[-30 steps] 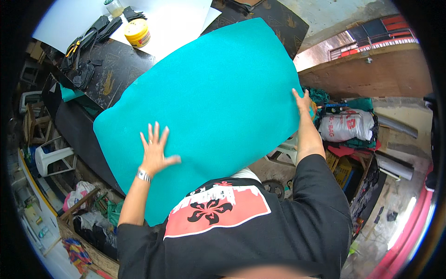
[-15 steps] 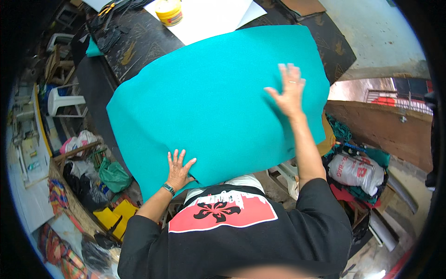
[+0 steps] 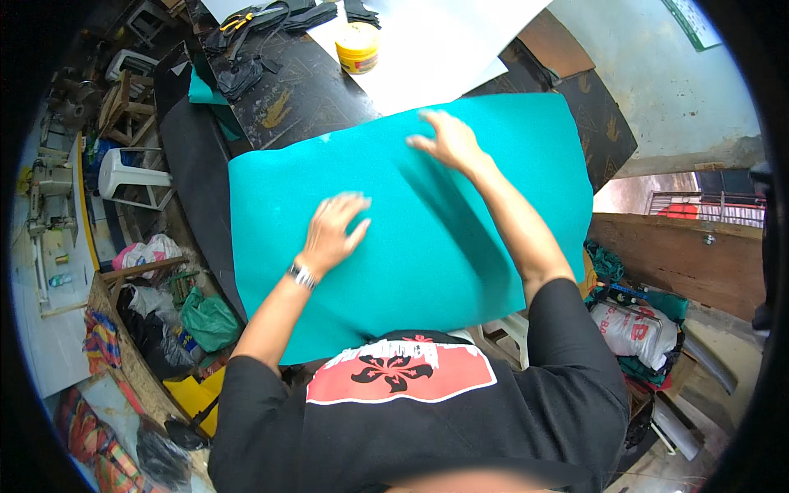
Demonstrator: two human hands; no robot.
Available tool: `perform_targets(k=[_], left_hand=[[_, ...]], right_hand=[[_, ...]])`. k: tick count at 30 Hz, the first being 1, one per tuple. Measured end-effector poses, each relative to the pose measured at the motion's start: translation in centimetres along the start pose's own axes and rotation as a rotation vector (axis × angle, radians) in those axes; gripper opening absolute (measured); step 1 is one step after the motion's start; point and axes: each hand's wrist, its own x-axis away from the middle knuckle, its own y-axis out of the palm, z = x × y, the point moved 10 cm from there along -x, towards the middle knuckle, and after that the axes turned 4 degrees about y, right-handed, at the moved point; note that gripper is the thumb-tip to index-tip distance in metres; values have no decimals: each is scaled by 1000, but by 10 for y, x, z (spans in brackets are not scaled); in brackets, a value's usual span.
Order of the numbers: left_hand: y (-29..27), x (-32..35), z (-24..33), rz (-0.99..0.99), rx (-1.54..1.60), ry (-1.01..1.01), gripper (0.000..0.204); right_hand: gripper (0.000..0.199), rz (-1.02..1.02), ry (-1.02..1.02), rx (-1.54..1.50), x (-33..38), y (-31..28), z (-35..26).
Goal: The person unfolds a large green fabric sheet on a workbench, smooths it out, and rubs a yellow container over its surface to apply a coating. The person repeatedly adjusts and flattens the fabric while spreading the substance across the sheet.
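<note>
Both hands lie flat, fingers spread, on the teal sheet (image 3: 427,238) covering the dark table (image 3: 304,94): left hand (image 3: 333,234) near its middle, right hand (image 3: 448,140) at the far edge. A yellow round tub (image 3: 358,48) stands beyond on white paper (image 3: 444,45).

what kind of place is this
Probably a small craft or sewing workshop. Both hands, left hand and right hand, lie flat on a teal sheet over a dark worktable. A yellow tub and hand tools sit at the far end, and a sewing machine stands at left.
</note>
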Motion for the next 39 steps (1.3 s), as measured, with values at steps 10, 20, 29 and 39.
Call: perform_targets(k=[10, 20, 29, 39], left_hand=[[15, -41, -79, 165, -284, -231, 81], [-21, -35, -87, 440, 232, -164, 105], [52, -44, -37, 541, 374, -112, 92], [50, -37, -35, 546, 467, -266, 100]], right_hand=[[93, 318, 89, 267, -243, 14, -90], [96, 316, -34, 1, -63, 11, -106], [96, 246, -110, 78, 65, 32, -127], [77, -71, -340, 189, 57, 21, -124]])
